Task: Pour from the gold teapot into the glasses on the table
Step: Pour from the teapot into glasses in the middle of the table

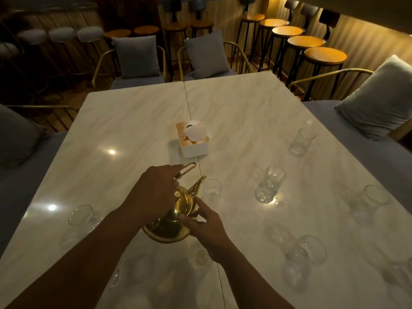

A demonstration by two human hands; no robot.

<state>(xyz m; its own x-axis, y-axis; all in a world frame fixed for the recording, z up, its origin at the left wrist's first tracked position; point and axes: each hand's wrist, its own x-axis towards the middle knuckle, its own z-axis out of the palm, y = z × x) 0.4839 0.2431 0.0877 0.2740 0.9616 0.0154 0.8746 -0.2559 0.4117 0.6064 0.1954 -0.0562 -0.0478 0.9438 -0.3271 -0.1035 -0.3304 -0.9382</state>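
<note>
The gold teapot is held above the white marble table, tilted forward so its spout points at a small clear glass just beyond it. My left hand grips the wire handle on top. My right hand touches the pot's side and lid edge with its fingers. Several more clear glasses stand around: one at the left, one right of centre, one farther back right, one near the right edge, one at the lower right.
A white tissue box stands in the middle of the table on the seam between the two tops. Cushioned chairs line the far and side edges. Round bar stools stand behind at the right.
</note>
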